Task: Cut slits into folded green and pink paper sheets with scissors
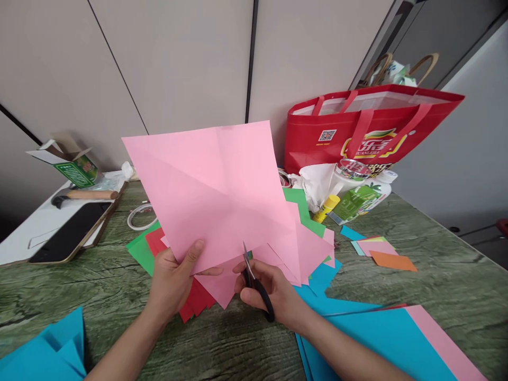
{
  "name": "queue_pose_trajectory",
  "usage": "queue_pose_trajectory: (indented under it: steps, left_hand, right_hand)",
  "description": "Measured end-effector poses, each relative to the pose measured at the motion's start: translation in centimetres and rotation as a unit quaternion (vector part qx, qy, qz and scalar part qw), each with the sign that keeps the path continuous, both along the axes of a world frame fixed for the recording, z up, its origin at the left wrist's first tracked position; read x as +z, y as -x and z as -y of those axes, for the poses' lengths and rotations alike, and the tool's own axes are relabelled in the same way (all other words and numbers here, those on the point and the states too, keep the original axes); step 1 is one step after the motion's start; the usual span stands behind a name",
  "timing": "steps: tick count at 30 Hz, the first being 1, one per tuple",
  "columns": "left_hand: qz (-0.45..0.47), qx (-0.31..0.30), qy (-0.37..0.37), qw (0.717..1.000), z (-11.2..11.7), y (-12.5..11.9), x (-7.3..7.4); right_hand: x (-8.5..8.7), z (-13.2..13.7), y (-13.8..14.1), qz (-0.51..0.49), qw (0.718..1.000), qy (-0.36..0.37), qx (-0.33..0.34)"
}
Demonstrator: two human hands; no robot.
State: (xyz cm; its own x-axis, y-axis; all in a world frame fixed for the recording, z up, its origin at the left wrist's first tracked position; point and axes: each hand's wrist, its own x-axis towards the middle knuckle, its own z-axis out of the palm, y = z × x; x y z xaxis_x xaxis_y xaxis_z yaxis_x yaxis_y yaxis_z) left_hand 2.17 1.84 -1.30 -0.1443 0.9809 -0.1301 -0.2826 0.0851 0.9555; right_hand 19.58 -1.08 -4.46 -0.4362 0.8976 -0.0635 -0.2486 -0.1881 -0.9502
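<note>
My left hand (174, 278) pinches the lower edge of a large creased pink paper sheet (214, 185), holding it up over the table. My right hand (270, 291) is closed round black-handled scissors (256, 283), whose blades point up at the sheet's bottom edge. Under the sheet lies a heap of pink, red, green and blue paper pieces (313, 248).
Blue and pink sheets (381, 338) lie at the front right, blue paper (47, 349) at the front left. A red shopping bag (365, 127), bottles (357, 196), a glue stick (326, 208), a phone (69, 233) on a white board, tape rolls (138, 216) and paper scraps (381, 251) sit around the green table (99, 286).
</note>
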Motion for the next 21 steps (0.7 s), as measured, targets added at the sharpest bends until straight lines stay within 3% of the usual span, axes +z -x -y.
queue_pose_trajectory:
  steps: [21]
  left_hand:
    - [0.011, 0.006, 0.014, 1.000, 0.08, -0.09, 0.12]
  right_hand:
    - [-0.62, 0.14, 0.23, 0.010, 0.999, 0.005, -0.031]
